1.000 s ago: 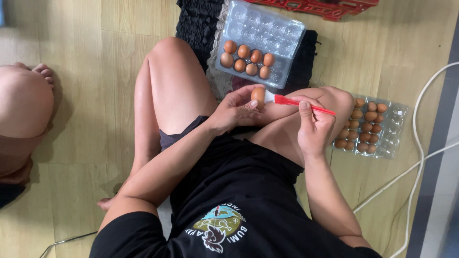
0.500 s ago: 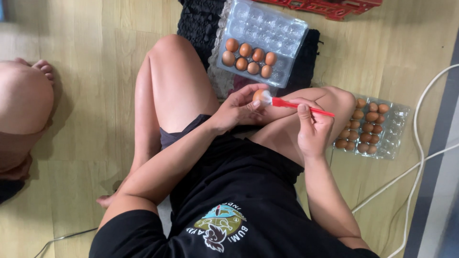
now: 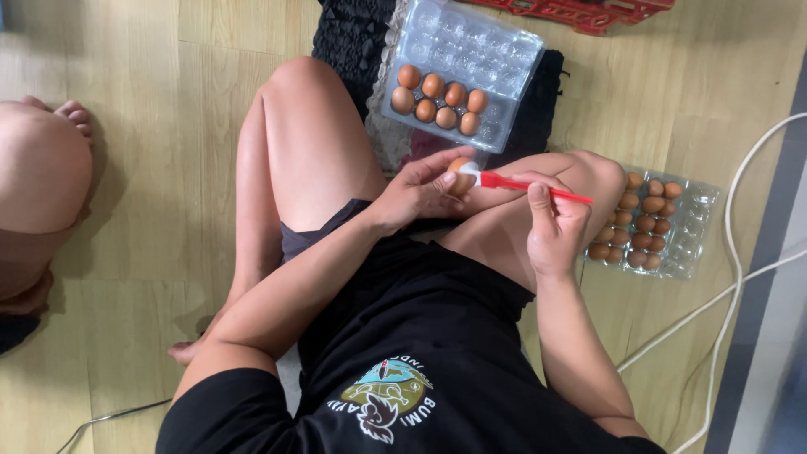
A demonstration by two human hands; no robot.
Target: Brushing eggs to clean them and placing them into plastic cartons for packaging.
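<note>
Little has moved since half a second ago: both hands stay where they were, and the brush's pale tip now rests against the egg much as before.

At the far left, at nine o'clock, another person's bent knee (image 3: 38, 181) and toes rest on the wooden floor (image 3: 151, 126). The wearer's own raised leg (image 3: 298, 143) stands left of centre. The left hand (image 3: 416, 189) is curled closed around a brown egg (image 3: 460, 174), fingers wrapped over it, holding it above the lap near the middle of the view. At twelve o'clock from that egg lies a clear plastic tray (image 3: 471, 50) with seven brown eggs along its near edge, resting on a dark mat (image 3: 349, 38). The right hand (image 3: 555, 231) is closed on the handle of a red brush (image 3: 530, 185), pinching it, with the tip touching the held egg. At three o'clock, just beyond the right knee, a second clear tray (image 3: 693, 227) holds more brown eggs. White cables (image 3: 740, 210) run along the floor at the right edge.
</note>
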